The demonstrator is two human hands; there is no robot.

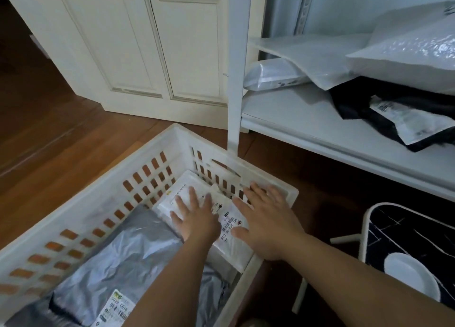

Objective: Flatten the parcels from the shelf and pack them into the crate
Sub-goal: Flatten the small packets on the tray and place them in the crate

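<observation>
In the white crate [81,203] on the wood floor [49,130], my left hand [197,221] lies flat with its fingers spread wide on a white parcel [231,243]. My right hand [268,218] is flat and wide too, just beside it at 3 o'clock, over the parcel and the crate's edge. A grey parcel [118,260] lies in the crate at 7 o'clock from my left hand. At 2 o'clock, more white parcels [406,56] and a black parcel [394,115] sit on the white shelf [307,120].
</observation>
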